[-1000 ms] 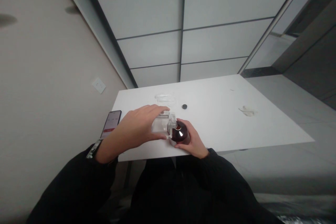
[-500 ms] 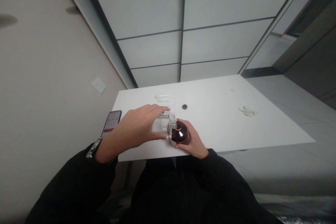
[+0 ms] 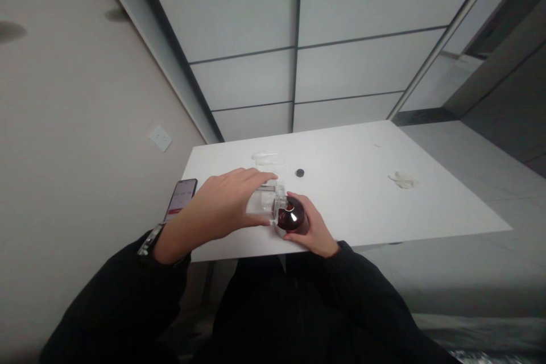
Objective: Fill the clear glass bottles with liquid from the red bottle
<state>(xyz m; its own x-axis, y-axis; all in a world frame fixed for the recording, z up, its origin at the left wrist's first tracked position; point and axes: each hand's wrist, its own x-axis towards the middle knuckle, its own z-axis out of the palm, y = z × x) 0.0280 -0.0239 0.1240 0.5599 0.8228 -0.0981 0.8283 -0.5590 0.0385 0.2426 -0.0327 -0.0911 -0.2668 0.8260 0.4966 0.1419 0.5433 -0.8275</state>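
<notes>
Just below frame centre, the left hand (image 3: pixel 226 199) grips a sideways clear bottle (image 3: pixel 260 203); the right hand (image 3: pixel 314 227) clasps a dark-red bottle (image 3: pixel 293 219)

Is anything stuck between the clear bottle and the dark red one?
Nothing visible. The left hand holds the clear bottle sideways, close to the dark red bottle; the black disc lies beyond them.
</notes>
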